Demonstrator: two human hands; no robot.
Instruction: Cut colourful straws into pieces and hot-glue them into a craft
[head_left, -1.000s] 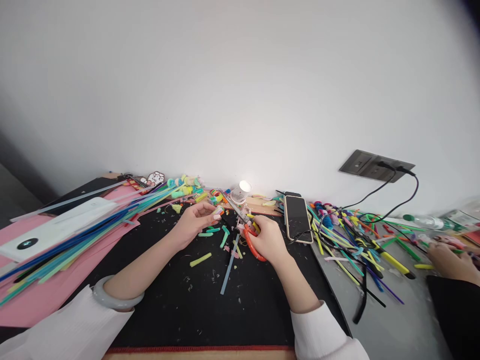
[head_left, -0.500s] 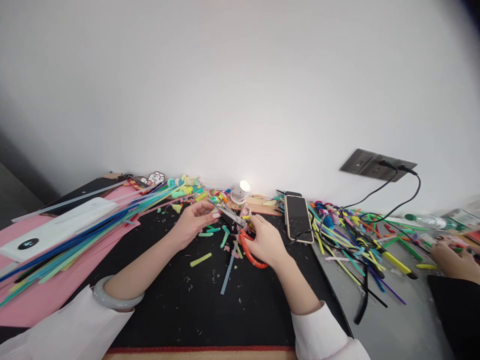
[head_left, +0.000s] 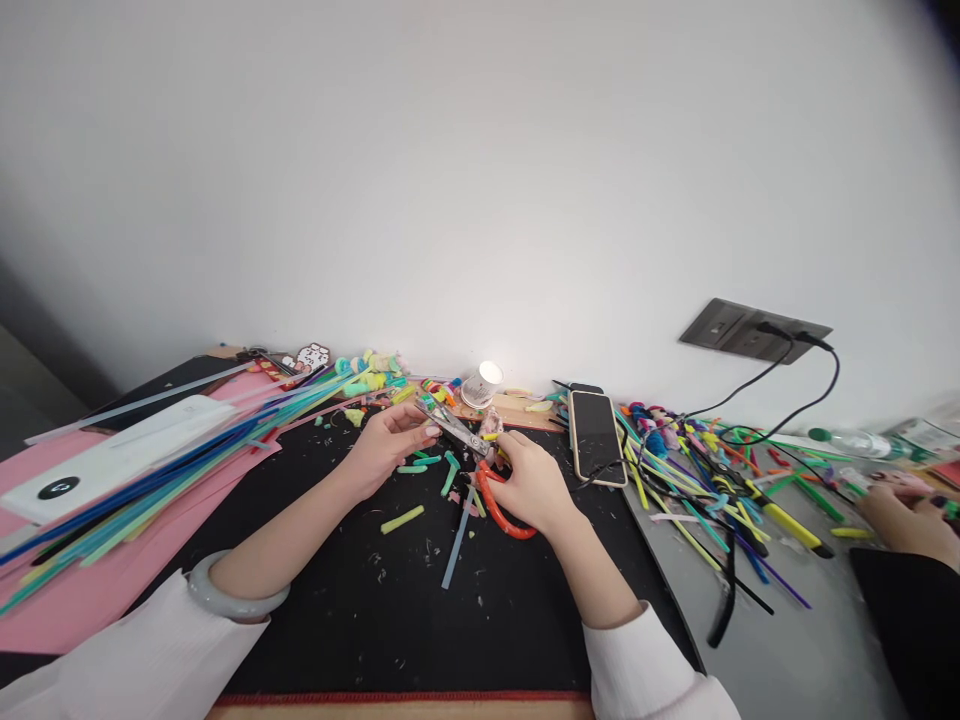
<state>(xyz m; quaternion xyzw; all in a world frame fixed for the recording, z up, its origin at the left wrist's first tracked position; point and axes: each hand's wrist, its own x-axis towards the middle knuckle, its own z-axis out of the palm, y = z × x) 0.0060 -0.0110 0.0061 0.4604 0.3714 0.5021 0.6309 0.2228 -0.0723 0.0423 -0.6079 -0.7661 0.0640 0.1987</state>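
My right hand [head_left: 529,480] is wrapped round the handles of a pair of scissors [head_left: 459,430], which have an orange loop and metal blades. The blades point up and left to the fingers of my left hand [head_left: 390,447], which pinch a small green fuzzy piece [head_left: 427,401] by the blade tips. Whether the blades touch that piece I cannot tell. Below the hands, short teal and green pipe cleaner cuttings [head_left: 450,472], a yellow-green one [head_left: 402,519] and a pale blue stick [head_left: 458,540] lie on the black mat [head_left: 360,620].
At left, long pipe cleaners [head_left: 172,480] lie over a white box [head_left: 112,455] and pink sheets. A paper cup [head_left: 482,384] and a phone [head_left: 598,437] sit at the back. Right are loose pipe cleaners, yellow-black pliers [head_left: 787,520], cables and another person's hand [head_left: 911,520].
The scissor blades have spread slightly and shifted a little. Both my hands stay in nearly the same place. The other person's hand at the right has moved slightly.
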